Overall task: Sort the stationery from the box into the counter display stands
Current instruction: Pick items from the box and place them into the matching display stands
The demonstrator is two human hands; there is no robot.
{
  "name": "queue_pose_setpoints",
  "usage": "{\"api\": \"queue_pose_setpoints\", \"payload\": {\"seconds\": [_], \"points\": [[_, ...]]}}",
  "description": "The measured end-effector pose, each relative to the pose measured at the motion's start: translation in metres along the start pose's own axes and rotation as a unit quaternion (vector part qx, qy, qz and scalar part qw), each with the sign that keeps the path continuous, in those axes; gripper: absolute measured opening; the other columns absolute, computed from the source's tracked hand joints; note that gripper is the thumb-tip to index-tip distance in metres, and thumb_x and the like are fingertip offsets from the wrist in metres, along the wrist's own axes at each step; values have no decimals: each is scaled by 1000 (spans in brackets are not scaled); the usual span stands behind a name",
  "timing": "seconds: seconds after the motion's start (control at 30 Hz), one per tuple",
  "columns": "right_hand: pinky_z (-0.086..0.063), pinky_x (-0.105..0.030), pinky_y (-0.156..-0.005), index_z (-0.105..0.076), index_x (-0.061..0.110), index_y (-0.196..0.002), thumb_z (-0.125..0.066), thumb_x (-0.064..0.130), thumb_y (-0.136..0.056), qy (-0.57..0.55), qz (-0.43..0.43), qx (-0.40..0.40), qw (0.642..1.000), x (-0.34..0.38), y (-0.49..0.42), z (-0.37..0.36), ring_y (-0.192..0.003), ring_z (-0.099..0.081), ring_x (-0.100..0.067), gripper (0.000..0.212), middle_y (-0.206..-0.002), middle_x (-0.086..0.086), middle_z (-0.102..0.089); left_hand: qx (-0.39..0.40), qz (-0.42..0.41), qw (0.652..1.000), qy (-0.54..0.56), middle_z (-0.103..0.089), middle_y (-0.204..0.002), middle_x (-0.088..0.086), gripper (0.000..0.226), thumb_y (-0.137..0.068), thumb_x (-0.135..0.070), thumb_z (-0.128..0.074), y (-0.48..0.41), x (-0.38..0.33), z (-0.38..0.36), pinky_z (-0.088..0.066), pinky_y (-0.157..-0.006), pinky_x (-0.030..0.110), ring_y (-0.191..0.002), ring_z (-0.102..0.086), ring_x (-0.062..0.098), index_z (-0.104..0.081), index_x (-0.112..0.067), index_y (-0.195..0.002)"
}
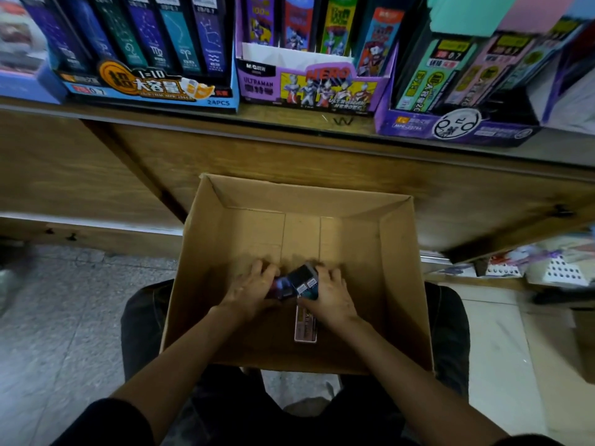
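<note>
An open cardboard box (396,284) rests on my lap below the counter. Both my hands are down inside it, close together on the bottom. My left hand (254,289) and my right hand (331,297) press from either side on a small bunch of dark slim stationery packs (297,281). A pink pack (306,326) lies flat on the box floor just under my right hand. On the counter stand three display stands: a blue one (151,88) at left, a purple Ultraman one (309,88) in the middle, a purple one (450,127) at right.
The wooden counter front (128,162) rises right behind the box. The middle stand has an empty white slot (289,56) at its front. A tiled floor (64,317) lies to the left; more packaged goods (547,265) sit on a low shelf at right.
</note>
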State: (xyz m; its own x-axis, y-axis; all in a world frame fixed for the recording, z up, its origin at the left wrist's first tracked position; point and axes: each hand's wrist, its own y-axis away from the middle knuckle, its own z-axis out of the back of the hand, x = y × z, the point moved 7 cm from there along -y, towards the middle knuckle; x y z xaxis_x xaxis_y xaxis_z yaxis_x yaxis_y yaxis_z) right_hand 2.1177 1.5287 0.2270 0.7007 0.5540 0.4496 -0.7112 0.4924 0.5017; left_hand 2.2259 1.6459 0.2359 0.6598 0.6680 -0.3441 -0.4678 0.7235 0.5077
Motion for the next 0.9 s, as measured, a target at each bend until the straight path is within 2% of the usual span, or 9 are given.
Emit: {"api": "queue_pose_setpoints", "payload": {"seconds": [0.17,0.27,0.4,0.53,0.6,0.7,0.77,0.83,0.9], "points": [[-41,-34,-96,-37,19,-130,-76,38,-72,-37,-21,-2,999,-9,4,0,-118,-43,-22,72,-130,-5,-41,10,23,999,40,-36,-143,9,60,-89,-38,-59,5,5,-5,-33,-107,35,-128,-39,24,-36,-14,-139],[-45,-33,-89,-41,17,-124,-79,35,-70,-56,-35,-3,998,-9,4,5,-113,-50,-24,68,-125,-5,-47,-14,38,987,155,-49,-133,11,53,-93,-33,-55,8,6,2,-35,-98,29,-120,-48,24,-35,-11,-137],[-50,-36,-90,-46,19,-123,-72,25,-79,-95,-36,-12,995,-6,7,11,-111,-56,-23,51,-120,-4,-56,-56,103,937,328,-61,-95,3,32,-93,-26,-57,12,12,14,-44,-70,24,-83,-60,15,-41,-11,-117],[-50,-31,-85,-55,19,-117,-69,22,-83,-200,-54,22,978,-8,9,16,-105,-59,-15,37,-114,-2,-63,-49,124,848,513,-57,-69,3,20,-93,-14,-56,17,4,14,-46,-49,17,-52,-53,8,-44,-5,-105],[-48,-23,-70,-59,22,-103,-70,20,-82,-291,-88,30,952,-10,12,22,-93,-60,-11,24,-110,-3,-65,-29,135,806,576,-55,-71,5,22,-93,-16,-56,21,-3,12,-49,-55,21,-58,-54,12,-47,-2,-108],[-39,-20,-59,-51,32,-83,-76,17,-76,-440,-129,28,888,-9,21,32,-78,-54,-3,30,-91,6,-60,25,122,824,553,-61,-87,2,33,-90,-33,-59,28,-21,12,-45,-64,20,-75,-58,11,-56,-7,-110],[-38,-21,-59,-46,34,-83,-78,17,-73,-493,-133,36,859,0,24,38,-76,-50,-1,38,-86,14,-53,60,84,842,530,-62,-102,-1,34,-87,-39,-61,33,-38,14,-44,-66,18,-89,-58,8,-56,-19,-114],[-45,-22,-53,-55,28,-91,-78,13,-72,-531,-126,61,836,15,27,43,-71,-60,-4,33,-80,10,-64,63,35,841,536,-63,-108,-3,28,-85,-33,-64,35,-54,20,-50,-71,16,-98,-60,10,-56,-27,-111],[-52,-25,-48,-61,18,-99,-77,6,-72,-569,-120,73,810,32,30,47,-72,-67,-12,33,-81,0,-70,46,10,838,544,-63,-113,4,39,-83,-25,-68,34,-64,25,-52,-88,27,-107,-60,18,-54,-21,-119]]}}
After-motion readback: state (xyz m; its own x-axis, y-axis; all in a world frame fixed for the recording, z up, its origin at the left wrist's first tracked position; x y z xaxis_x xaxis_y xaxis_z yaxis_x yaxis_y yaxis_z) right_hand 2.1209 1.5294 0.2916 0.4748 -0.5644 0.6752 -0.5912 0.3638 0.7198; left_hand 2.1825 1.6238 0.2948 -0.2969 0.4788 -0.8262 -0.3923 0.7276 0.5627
